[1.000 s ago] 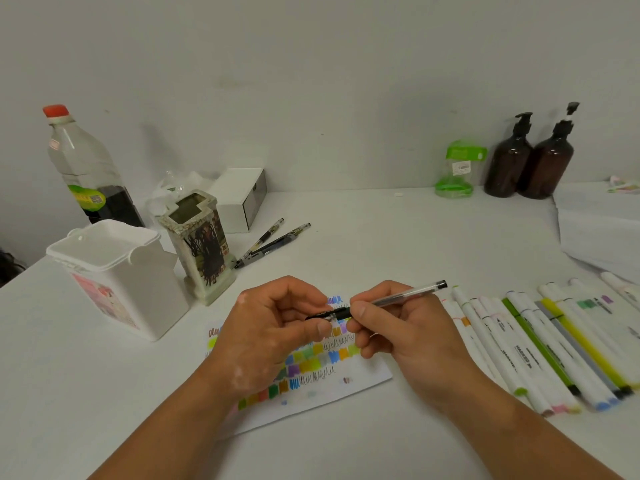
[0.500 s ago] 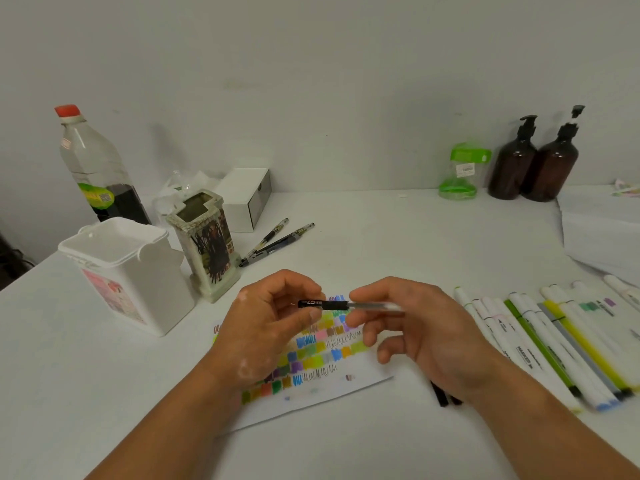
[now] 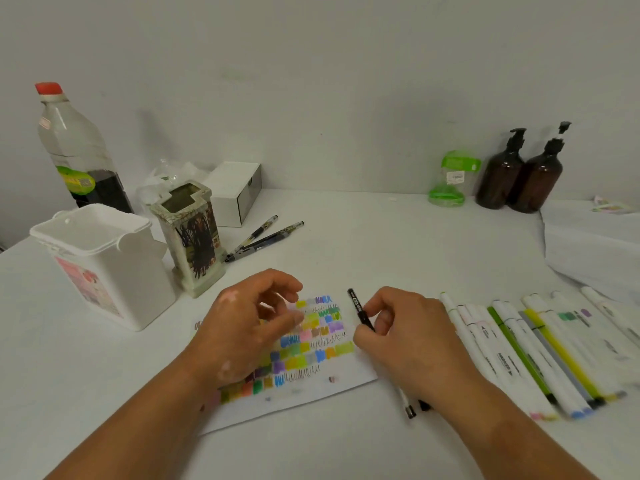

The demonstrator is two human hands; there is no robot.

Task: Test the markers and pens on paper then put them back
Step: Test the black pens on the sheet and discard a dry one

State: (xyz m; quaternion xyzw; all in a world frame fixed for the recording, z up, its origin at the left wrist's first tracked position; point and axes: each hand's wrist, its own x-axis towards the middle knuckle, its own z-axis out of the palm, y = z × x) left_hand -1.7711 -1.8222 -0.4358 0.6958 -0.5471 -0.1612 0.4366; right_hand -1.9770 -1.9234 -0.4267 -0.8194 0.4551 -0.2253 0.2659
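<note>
My right hand point(image 3: 408, 337) is closed around a black-capped pen point(image 3: 360, 308), whose capped end points up and to the left. My left hand point(image 3: 249, 327) hovers over the test paper point(image 3: 346, 382) with its fingers loosely curled, holding nothing. The paper is covered with coloured swatches and scribbles. A row of several white markers point(image 3: 512, 355) lies on the table to the right of my right hand. Two pen ends point(image 3: 412, 412) show below my right wrist. A decorated pen holder point(image 3: 194, 244) stands behind my left hand.
A white plastic tub point(image 3: 104, 268) and a bottle of dark liquid point(image 3: 76, 150) stand at the left. Three pens point(image 3: 263, 237) lie beside a white box point(image 3: 235, 192). Two brown pump bottles point(image 3: 519, 174) and a green container point(image 3: 450, 181) stand by the wall. Folded white paper point(image 3: 595, 244) lies at the right.
My left hand has let go of the pen and drawn back over the paper. My right hand has turned the pen so that its capped end points up and left.
</note>
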